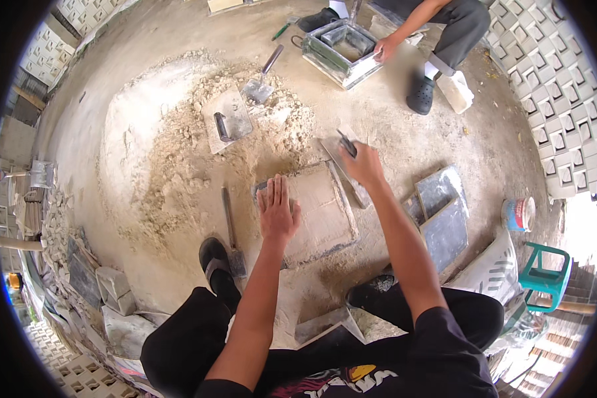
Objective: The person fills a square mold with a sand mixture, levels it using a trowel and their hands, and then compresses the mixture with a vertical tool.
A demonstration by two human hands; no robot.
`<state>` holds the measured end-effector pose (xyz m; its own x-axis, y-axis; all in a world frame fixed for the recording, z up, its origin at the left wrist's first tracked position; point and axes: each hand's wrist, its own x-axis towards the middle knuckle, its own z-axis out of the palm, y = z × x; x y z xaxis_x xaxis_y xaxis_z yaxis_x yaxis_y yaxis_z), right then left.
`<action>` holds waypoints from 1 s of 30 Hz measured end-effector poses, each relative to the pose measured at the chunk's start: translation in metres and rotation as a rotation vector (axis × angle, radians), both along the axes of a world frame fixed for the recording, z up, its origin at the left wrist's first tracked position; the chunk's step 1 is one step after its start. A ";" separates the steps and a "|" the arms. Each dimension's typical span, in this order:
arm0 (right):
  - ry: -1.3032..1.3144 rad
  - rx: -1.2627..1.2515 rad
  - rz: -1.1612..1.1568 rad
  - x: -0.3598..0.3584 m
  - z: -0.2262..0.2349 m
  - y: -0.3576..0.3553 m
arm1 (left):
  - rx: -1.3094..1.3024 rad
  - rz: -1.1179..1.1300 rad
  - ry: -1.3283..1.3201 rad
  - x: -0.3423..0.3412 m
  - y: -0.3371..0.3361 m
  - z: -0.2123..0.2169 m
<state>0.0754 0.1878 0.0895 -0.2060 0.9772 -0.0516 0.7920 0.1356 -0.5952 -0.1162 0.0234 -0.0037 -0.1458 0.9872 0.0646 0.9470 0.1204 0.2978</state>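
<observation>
Between my feet lies a square mould (351,222), filled level with pale sandy mix (316,209). My left hand (278,211) rests flat on the mix near the mould's left side, fingers stretched out. My right hand (363,164) is closed round the dark handle of a flat plastering trowel (357,190). The trowel's long blade is tilted along the mould's right edge; whether it touches the edge I cannot tell. A second flat trowel (239,126) with a dark handle lies on the loose mix beyond my left hand.
A heap of pale mix (172,113) spreads at far left, with a small shovel (259,91) on it. A long-handled tool (230,229) lies by my left foot. Dark plates (446,232) lie right, near a bucket (518,214) and green stool (545,275). Another person's hand (386,49) touches a mould (341,66).
</observation>
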 end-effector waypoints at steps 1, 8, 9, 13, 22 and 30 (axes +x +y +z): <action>-0.011 0.005 0.063 -0.007 0.000 0.016 | -0.013 0.000 -0.016 -0.001 0.000 0.002; -0.031 -0.088 0.557 -0.067 -0.032 0.094 | -0.048 0.021 -0.073 -0.003 0.005 0.006; -0.071 -0.153 0.595 -0.071 -0.042 0.106 | -0.051 0.022 -0.076 -0.003 0.006 0.007; -0.229 -0.310 0.780 -0.082 -0.082 0.120 | -0.053 0.003 -0.062 -0.003 0.009 0.009; -0.056 -0.151 0.013 0.054 -0.143 0.099 | -0.016 0.022 -0.059 0.002 0.009 0.008; -0.147 -0.129 0.061 0.039 -0.167 0.013 | 0.041 0.024 -0.008 -0.003 0.006 0.003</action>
